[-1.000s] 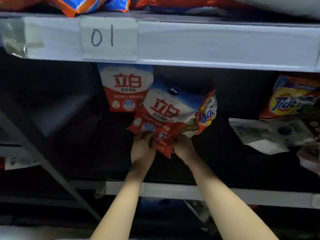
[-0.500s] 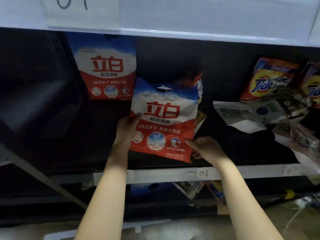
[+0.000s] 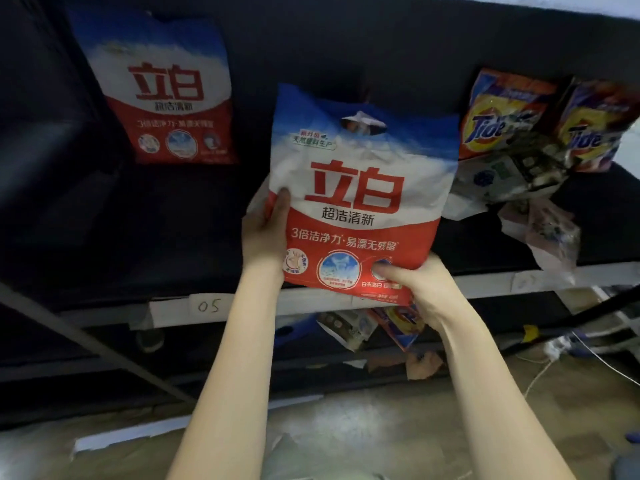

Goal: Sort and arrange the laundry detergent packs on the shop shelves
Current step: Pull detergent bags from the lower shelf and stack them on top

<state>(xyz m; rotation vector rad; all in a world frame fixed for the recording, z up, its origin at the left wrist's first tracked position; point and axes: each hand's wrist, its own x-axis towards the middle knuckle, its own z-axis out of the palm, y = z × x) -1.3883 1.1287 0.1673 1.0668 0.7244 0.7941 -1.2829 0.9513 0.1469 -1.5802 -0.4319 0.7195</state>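
I hold a red, white and blue detergent pack point(image 3: 360, 199) upright in front of the middle shelf. My left hand point(image 3: 265, 233) grips its left edge and my right hand point(image 3: 420, 289) grips its bottom right corner. A matching red, white and blue pack point(image 3: 162, 95) stands upright at the back left of the same shelf. At the right of that shelf stand two orange Tide packs point(image 3: 502, 116), and white crumpled packs point(image 3: 502, 181) lie in front of them.
The shelf's white front rail point(image 3: 173, 310) carries a label reading 05. A grey diagonal brace point(image 3: 86, 341) crosses the lower left. More packs point(image 3: 374, 327) lie on the shelf below. Cables point(image 3: 571, 351) run over the floor at the right.
The camera view dropped lower, so the top shelf rail left the frame. The pack I hold came closer and further forward, off the other packs. My right hand shifted onto its bottom right corner.
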